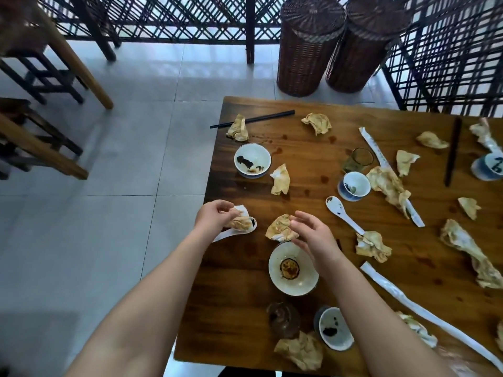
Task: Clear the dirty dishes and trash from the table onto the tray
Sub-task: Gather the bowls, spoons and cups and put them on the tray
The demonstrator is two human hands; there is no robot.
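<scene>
Head view: the only writing you can see is a dark blue brush character on the white-and-blue ceramic cup (487,167) at the right edge of the brown wooden bench (299,148). It is partly cut off and not readable. The long white paper chopstick sleeve (376,151) carries a line of print too small to read.

Your left hand (215,216) is at the bench's left edge, its fingers curled and pinching a crumpled white-and-tan napkin (241,221). That napkin sits on the bowl of a white ceramic spoon (226,235), whose long axis runs from lower left to upper right. The handle points lower left, out past the bench edge.

Your right hand (313,235) is just right of it, with the fingers spread and loosely curved. The fingertips are at the right edge of a stained tan crumpled napkin (280,227), and you cannot tell from here whether they grip it. This napkin lies between your 2 hands, touching the far rim of a white round bowl with a dark round food remnant (280,257), which is under your right wrist.

A second white ceramic spoon (343,213) lies well right of your right hand, bowl at upper left, handle pointing lower right.
</scene>
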